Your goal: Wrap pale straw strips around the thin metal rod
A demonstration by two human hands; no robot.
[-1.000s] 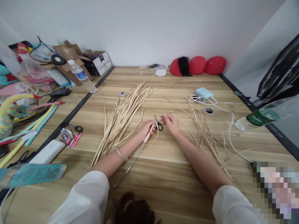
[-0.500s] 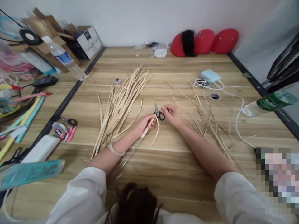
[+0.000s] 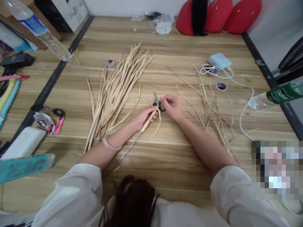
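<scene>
Pale straw strip (image 3: 148,121), mid-table, is pinched in the left hand (image 3: 144,116); the right hand (image 3: 172,106) grips small scissors (image 3: 157,102) at its tip. A loose curl hangs below. The big bundle (image 3: 115,91) toward the left edge looks untrimmed; scraps (image 3: 210,110) lie right.

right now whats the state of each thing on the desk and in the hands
left hand: closed on a straw strip
right hand: gripping small black-handled scissors, blades pointing up
straw bundle: lying loose, fanned out
thin straw scraps: scattered
white charger: cable trailing
green-label bottle: lying on its side
</scene>
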